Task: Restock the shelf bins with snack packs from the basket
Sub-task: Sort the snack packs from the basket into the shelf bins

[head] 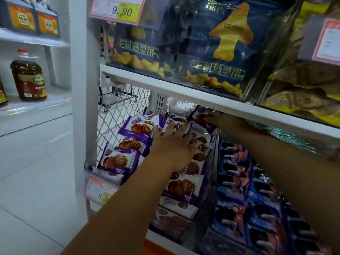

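Note:
A clear shelf bin (211, 162) holds several purple-and-white cookie snack packs (117, 160). My left hand (173, 146) lies flat on the packs in the middle of the bin, fingers spread and pressing them down. My right hand (224, 122) reaches deep under the upper shelf board (184, 89) and grips one purple cookie pack (199, 115) at the back of the bin. No basket is in view.
Right of the cookie bin is a bin of blue packs (257, 199). Above, bins hold dark blue airplane-shaped snack bags (220, 52) and yellow packs (303, 85). A white upright post (84, 89) stands left, with oil bottles (29, 80) on another shelf. Price tags (99, 190) hang in front.

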A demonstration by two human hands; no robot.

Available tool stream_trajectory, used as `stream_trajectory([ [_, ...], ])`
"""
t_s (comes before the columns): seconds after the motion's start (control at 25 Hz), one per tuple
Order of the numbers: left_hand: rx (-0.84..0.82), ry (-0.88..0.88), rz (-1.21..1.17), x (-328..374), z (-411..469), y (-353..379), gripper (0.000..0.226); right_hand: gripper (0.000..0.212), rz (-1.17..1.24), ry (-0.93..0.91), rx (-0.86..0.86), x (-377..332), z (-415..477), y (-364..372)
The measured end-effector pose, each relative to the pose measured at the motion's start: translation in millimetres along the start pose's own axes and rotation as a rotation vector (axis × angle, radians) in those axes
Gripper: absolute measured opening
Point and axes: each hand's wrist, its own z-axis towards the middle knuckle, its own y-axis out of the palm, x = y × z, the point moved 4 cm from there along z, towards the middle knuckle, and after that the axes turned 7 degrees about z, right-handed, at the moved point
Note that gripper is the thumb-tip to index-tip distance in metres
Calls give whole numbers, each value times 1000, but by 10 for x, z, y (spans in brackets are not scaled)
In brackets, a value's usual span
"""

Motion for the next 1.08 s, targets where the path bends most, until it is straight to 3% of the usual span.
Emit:
stream_trajectory([
  [0.2,-7,-5,-21,-33,-21,26,51,44,-323,32,-124,68,0,81],
  [0.4,11,22,-198,-21,-34,-2,49,50,-398,41,-155,184,15,42],
  [0.6,133,50,-295,-78,-413,-256,45,62,-559,-27,-113,91,-240,59],
  [0.68,265,94,-317,-165,-784,-389,45,52,-486,-107,-27,-84,-596,16],
  [0.76,386,109,-332,-260,-1306,-461,41,41,-329,-334,136,-306,-1188,12],
  [0.84,368,53,-314,-358,-1886,-343,37,33,-175,-532,192,-467,-1923,143],
  [0.88,306,32,-321,-407,-2174,-199,38,30,-143,-609,139,-488,-2258,312],
  [0.96,126,-3,-295,-562,-2701,278,38,29,-152,-628,-142,-293,-2827,787],
  [1.08,-180,-64,-189,-880,-3362,1211,45,46,-536,-532,-600,338,-3473,1754],
])
